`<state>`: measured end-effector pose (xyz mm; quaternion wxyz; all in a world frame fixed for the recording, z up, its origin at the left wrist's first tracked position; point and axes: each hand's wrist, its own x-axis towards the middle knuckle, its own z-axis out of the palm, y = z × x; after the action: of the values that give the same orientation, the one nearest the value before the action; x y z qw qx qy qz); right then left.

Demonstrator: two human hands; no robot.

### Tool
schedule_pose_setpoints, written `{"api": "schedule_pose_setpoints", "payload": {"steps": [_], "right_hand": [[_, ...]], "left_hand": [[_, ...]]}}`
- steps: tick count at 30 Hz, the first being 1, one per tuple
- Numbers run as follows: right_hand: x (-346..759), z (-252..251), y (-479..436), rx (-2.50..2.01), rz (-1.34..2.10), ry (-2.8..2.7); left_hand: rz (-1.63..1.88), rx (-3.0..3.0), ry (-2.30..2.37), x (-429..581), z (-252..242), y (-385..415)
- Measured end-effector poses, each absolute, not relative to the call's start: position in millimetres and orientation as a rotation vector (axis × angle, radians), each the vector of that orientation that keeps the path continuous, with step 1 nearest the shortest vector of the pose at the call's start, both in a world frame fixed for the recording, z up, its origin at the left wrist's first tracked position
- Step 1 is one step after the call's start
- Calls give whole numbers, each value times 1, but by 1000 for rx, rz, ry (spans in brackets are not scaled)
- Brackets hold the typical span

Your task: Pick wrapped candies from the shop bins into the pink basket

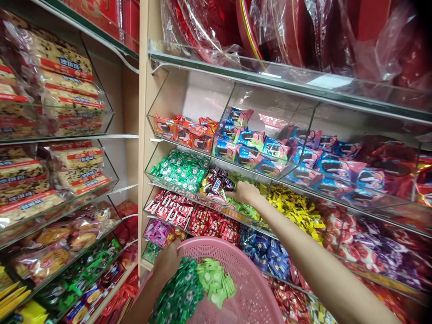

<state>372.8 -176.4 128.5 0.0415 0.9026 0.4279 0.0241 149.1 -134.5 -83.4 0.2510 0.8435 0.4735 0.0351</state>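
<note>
The light green packets (243, 208) lay in a clear bin (249, 221) above the pink basket (251, 290), apparently light, thin and slippery, best pinched by their middles; jumbled, their long axes shared no direction. Above the basket, the right hand (248, 192) reached over them, its hidden fingers' grip impossible to tell, while the left hand's (169, 259) fingers clasped the basket's left rim.

Bottom centre: basket (253, 281) pink, dotted with small perforations; dark-green packets (180, 292) and pale lime packets (216, 281) within. Mid-frame: emerald packets (180, 170); right of these, yellow packets (293, 207). Upper left: cakes (67, 67) cream, dark-speckled, wrappers red-banded with blue labels.
</note>
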Motion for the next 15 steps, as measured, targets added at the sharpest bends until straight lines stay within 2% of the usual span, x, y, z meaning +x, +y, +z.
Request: {"api": "schedule_pose_setpoints", "payload": {"steps": [15], "right_hand": [[368,131,-178,2634,-52,1339]], "left_hand": [[78,2290,1283,152,-79,-138]]}}
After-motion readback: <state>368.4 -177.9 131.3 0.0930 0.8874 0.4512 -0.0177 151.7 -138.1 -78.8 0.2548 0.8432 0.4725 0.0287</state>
